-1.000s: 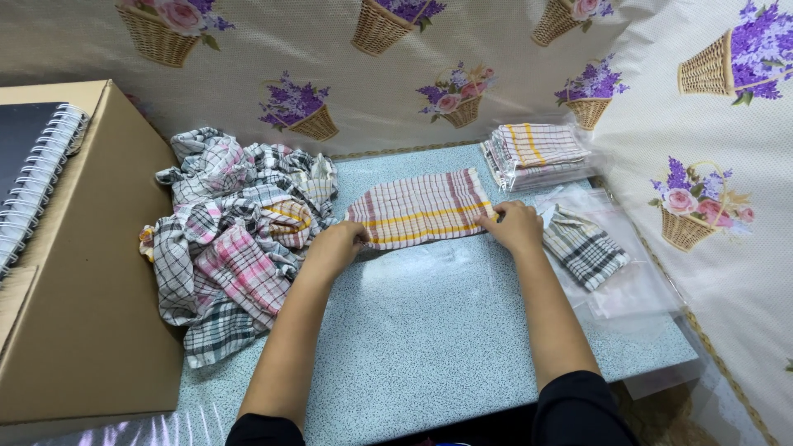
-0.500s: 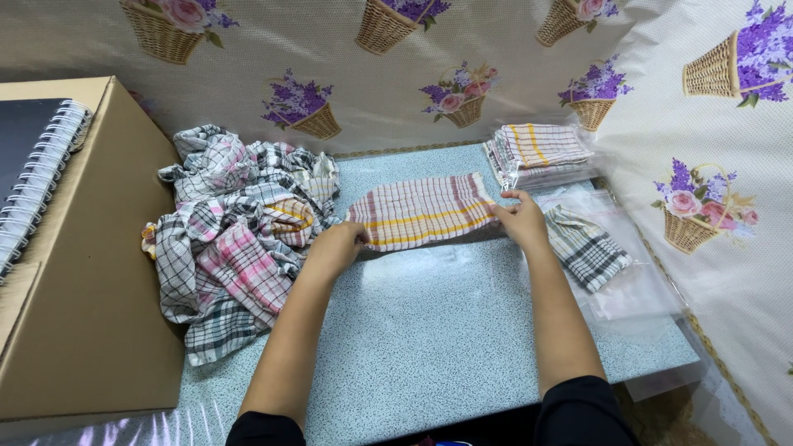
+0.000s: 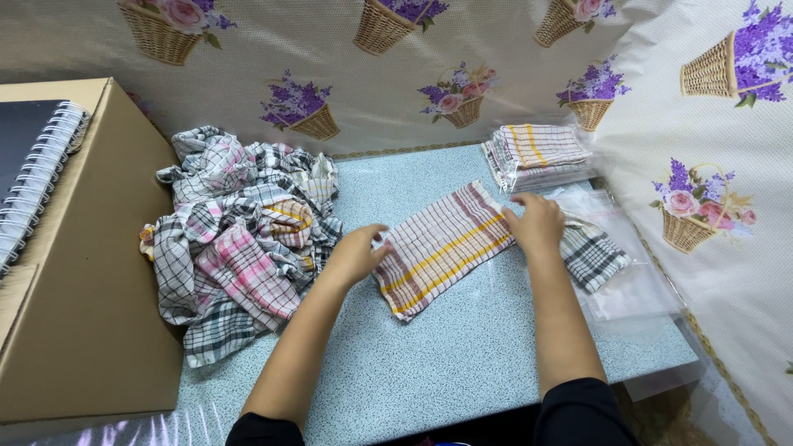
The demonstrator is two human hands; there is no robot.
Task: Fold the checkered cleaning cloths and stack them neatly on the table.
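Lying slantwise on the speckled blue table, a folded checked cloth with maroon edge bands and yellow stripes sits at centre, its far end toward the wall, its near end toward the person. Cloth is flat on the table surface, not lifted.

Left hand: rests at the cloth's left edge, fingers partly curled, fingertips touching or pinching the edge. Cannot tell whether the fabric is actually gripped.

Right hand: lies palm down on the cloth's upper right corner, fingers spread and slack, pressing rather than clasping. Nothing enclosed in it.

Just right of the right hand: a dark grey checked cloth, folded, lying on clear plastic bags that spread to the table's right edge. The hand partly overlaps this area; contact with the grey cloth not determinable.

Behind, near the back wall: a stack of folded striped cloths, wrapped in clear plastic.

Left of the left hand, near but apart from it: a loose pile of checked cloths, mixed pink, grey, black and yellow, unfolded and tangled.

Far left: a brown cardboard box, with a spiral notebook on top.

Backdrop and right side: cream covering printed with flower baskets.
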